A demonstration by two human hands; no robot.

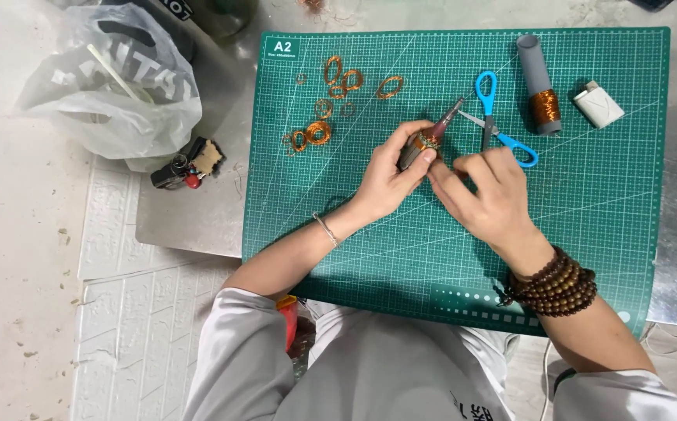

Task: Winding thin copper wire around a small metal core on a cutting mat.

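My right hand (488, 195) pinches at the wire coil (429, 140) wound on the rod (432, 134), fingers narrow; my left hand (389, 175) grips that rod just over the green mat (588, 218). Beyond: blue scissors (502, 117), a copper spool (541, 86), loose wire rings (338, 78).

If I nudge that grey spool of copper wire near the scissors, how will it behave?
The grey spool lies on its side on the green cutting mat, so it will probably roll. Its round plastic-looking body may be slippery. The copper winding likely makes one end heavier.
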